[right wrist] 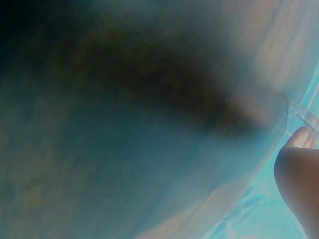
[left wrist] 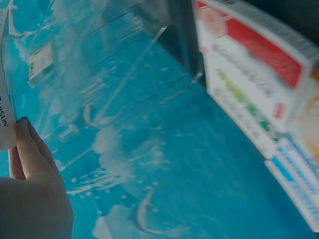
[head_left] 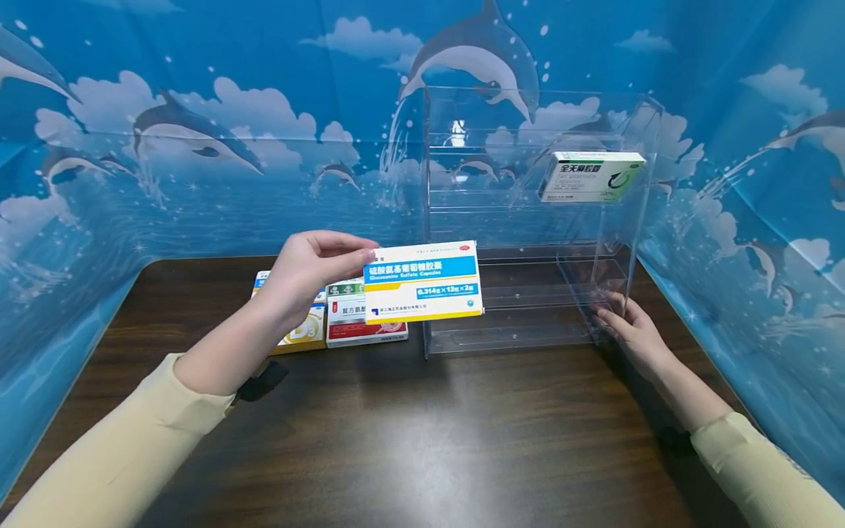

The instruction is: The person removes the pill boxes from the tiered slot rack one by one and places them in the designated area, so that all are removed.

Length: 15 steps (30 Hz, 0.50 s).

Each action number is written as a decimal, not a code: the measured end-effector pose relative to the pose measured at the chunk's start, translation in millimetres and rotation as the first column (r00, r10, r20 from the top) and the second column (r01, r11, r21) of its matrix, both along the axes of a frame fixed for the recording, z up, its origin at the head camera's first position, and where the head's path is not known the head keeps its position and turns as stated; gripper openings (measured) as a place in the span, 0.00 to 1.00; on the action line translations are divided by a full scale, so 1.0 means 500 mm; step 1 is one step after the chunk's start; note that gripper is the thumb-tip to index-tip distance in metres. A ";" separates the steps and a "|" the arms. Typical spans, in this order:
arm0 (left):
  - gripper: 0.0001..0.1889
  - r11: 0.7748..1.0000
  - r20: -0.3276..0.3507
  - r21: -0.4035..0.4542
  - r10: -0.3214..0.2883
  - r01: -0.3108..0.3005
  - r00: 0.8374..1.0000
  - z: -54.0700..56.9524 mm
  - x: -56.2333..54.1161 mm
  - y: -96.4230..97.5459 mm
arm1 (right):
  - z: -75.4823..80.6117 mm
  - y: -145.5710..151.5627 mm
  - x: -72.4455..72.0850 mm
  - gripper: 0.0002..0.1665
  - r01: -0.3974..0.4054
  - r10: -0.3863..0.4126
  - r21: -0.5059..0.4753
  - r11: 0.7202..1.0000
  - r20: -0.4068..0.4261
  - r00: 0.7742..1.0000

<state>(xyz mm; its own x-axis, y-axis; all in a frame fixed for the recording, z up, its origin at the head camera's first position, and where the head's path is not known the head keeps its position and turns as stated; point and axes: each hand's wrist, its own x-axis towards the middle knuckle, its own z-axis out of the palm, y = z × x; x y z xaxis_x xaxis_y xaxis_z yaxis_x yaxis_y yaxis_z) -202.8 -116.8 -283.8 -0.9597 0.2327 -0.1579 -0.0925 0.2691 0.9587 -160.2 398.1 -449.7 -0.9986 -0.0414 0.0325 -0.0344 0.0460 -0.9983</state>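
My left hand pinches a white medicine box with blue and yellow bands by its left edge, thumb in front. It is held up, its printed face toward the head camera, in front of the lower left of a clear acrylic display rack. In the left wrist view only an edge of that box shows beside the fingers. At the rack's lower right side, my right hand grips the side panel near its front edge; the fingertips are partly hidden behind clear plastic. A white and green medicine box sits on an upper tier, at the right.
Left of the rack, several medicine boxes stand on the dark wooden table, among them a red and white box and a yellow box. A blue dolphin-print curtain surrounds the table at the back and sides.
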 end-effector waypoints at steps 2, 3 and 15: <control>0.24 1.000 0.015 -0.007 0.005 -0.005 1.000 -0.015 0.006 -0.016 | 0.002 -0.001 -0.001 0.15 -0.003 0.003 -0.012 1.000 -0.002 1.000; 0.25 1.000 0.022 -0.008 0.007 -0.007 1.000 -0.023 0.009 -0.025 | 0.002 -0.002 -0.001 0.15 -0.007 0.007 -0.018 1.000 -0.004 1.000; 0.29 1.000 0.106 -0.022 0.024 -0.022 0.994 -0.129 0.033 -0.111 | -0.004 -0.002 0.002 0.18 -0.033 0.030 -0.065 0.997 -0.049 0.998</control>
<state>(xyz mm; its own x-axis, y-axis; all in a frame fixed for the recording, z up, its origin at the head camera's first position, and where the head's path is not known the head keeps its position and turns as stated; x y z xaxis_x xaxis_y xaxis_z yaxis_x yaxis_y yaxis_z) -186.2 -172.3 -348.2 -0.9423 0.2060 -0.2639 -0.2002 0.2850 0.9374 -159.2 397.0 -451.5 -0.9941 -0.0687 0.0844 -0.0831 -0.0217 -0.9963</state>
